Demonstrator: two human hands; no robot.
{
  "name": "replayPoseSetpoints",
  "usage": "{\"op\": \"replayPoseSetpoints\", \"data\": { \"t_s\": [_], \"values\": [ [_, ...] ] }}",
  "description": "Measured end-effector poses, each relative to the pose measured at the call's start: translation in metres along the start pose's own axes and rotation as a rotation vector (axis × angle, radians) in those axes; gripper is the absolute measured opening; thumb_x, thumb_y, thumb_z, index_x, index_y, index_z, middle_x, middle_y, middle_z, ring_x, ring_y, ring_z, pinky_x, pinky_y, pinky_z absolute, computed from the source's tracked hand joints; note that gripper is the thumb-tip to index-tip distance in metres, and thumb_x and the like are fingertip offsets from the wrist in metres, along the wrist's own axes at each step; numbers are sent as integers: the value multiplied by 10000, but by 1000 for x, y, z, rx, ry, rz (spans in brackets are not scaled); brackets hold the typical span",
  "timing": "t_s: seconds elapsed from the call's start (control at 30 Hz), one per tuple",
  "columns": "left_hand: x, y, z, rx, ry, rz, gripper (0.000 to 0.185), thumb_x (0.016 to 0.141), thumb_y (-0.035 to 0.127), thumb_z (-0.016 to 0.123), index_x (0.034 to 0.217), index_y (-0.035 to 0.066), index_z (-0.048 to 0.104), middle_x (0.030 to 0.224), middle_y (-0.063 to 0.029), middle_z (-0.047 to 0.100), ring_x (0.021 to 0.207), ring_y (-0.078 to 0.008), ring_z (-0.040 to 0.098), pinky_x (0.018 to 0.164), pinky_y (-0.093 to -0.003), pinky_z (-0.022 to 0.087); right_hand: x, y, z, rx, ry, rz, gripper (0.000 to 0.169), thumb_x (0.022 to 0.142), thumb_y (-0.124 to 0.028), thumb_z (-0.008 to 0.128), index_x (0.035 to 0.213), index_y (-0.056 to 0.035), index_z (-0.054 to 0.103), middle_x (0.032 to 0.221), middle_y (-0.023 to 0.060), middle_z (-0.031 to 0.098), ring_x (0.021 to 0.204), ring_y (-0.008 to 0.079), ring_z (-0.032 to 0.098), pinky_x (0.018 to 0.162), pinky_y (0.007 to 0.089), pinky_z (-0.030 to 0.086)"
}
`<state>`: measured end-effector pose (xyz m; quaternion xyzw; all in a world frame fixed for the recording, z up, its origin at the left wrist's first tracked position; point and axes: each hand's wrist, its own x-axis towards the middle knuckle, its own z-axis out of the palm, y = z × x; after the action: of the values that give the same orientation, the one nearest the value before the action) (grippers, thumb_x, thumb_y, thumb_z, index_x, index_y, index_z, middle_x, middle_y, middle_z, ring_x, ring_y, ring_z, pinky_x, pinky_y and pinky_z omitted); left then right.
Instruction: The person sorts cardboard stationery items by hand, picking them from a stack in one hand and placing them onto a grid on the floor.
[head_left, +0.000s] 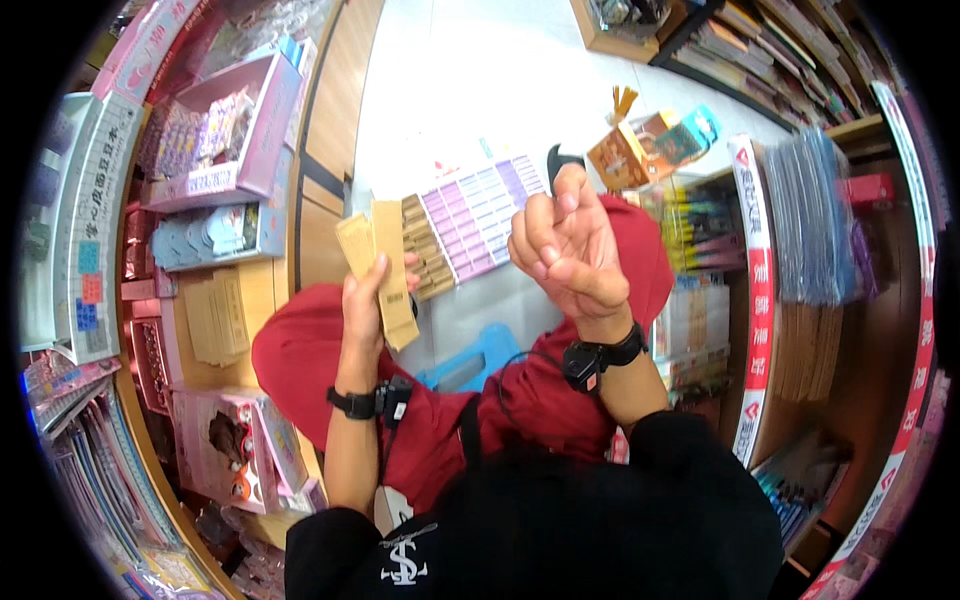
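Note:
My left hand (364, 300) grips a small fanned bundle of narrow kraft-paper packs (395, 292), with the thumb on top. Beyond it on the floor lie rows of small boxes (476, 217), lilac and white, with brown ones along the edge nearest that hand. My right hand (574, 251) is raised over the right end of the rows, palm up. Its fingers are loosely curled and nothing shows in them. The tip of a black shoe (559, 159) shows just past its fingers. Both wrists carry black strapped devices.
Shelves with display boxes (225, 135) and notebooks stand at the left. A stack of kraft packs (215, 319) rests on the left shelf. An open brown carton (630, 154) with a teal pack is on the floor. A blue plastic stool (480, 356) lies below. Stocked shelves line the right.

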<state>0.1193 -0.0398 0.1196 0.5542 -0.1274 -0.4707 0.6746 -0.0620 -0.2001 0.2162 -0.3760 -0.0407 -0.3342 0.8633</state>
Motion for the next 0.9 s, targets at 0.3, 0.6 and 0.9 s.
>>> {"op": "replayPoseSetpoints", "data": {
  "t_s": [0.3, 0.6, 0.9],
  "values": [
    [-11, -8, 2, -154, -83, 57, 388, 1006, 222, 467, 1233, -90, 509, 1044, -198, 671, 804, -198, 682, 723, -309, 578, -26, 0, 35, 304, 48, 22, 495, 746, -18, 737, 1013, -152, 342, 788, 28, 497, 668, 142, 498, 575, 261, 362],
    [-8, -10, -3, -191, -84, 95, 385, 1005, 215, 473, 1232, -92, 516, 1064, -209, 667, 821, -209, 687, 730, -315, 583, -30, 14, 53, 279, 72, 30, 491, 734, -24, 745, 969, -143, 331, 782, 35, 519, 669, 151, 528, 565, 265, 393],
    [-13, -4, 9, -31, -96, 32, 377, 1001, 207, 511, 1212, -102, 554, 1049, -192, 690, 839, -220, 704, 714, -301, 576, -10, 41, -31, -1027, 245, 117, 347, 811, 18, 670, 1134, -29, 554, 924, 32, 563, 797, 84, 535, 695, 236, 462]
  ]
}}
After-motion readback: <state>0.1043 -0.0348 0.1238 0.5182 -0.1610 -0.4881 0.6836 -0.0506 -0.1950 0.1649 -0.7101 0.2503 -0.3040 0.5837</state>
